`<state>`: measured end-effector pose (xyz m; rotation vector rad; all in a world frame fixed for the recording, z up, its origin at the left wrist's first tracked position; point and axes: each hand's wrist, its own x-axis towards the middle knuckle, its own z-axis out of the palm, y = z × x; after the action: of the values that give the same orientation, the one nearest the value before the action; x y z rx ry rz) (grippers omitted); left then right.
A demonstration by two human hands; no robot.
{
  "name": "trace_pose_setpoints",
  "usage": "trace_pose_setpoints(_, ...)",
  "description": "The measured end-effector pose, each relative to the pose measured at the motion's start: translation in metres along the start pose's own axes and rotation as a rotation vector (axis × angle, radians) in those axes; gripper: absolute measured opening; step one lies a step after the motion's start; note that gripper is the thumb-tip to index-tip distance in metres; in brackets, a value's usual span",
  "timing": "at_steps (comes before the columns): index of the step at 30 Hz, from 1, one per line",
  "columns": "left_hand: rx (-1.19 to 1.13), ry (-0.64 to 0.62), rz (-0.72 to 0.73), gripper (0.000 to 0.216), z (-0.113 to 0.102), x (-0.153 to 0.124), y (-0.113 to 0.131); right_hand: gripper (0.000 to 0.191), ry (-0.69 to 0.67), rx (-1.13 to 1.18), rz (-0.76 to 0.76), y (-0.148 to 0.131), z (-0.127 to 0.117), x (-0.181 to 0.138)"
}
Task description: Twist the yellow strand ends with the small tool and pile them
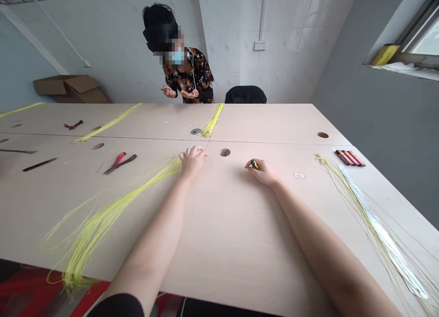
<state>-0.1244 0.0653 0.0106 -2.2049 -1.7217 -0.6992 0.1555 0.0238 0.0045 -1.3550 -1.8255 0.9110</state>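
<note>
My left hand rests on the wooden table, fingers curled over the near end of a long bundle of yellow strands that trails left to the table's front edge. My right hand lies on the table to the right, closed around a small black and yellow tool. A round cable hole sits between the two hands.
Red-handled pliers lie left of my left hand. Another yellow bundle with a clear strip runs along the right side, beside several red sticks. A masked person stands across the table, near more yellow strands.
</note>
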Motion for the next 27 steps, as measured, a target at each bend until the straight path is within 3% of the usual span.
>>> trace_pose_setpoints(4, -0.063, 0.211, 0.254, 0.019, 0.003, -0.003, 0.015, 0.022, 0.013, 0.014, -0.003, -0.001, 0.001, 0.0)
trace_pose_setpoints(7, -0.127, 0.361, 0.5, 0.02, 0.003, -0.009, 0.039, 0.023, 0.033, 0.095, 0.0, -0.001, 0.0, -0.003)
trace_pose_setpoints(11, -0.19, 0.338, 0.746, 0.024, 0.0, -0.016, 0.073, 0.025, 0.109, 0.287, -0.025, 0.0, -0.003, -0.007)
trace_pose_setpoints(17, -0.221, 0.259, 0.818, 0.025, -0.001, -0.017, 0.08, 0.031, -0.075, 0.353, -0.002, -0.003, -0.008, -0.011)
trace_pose_setpoints(27, -0.19, 0.18, 0.877, 0.018, 0.004, -0.013, 0.084, 0.036, -0.202, 0.211, -0.084, -0.008, -0.005, -0.007)
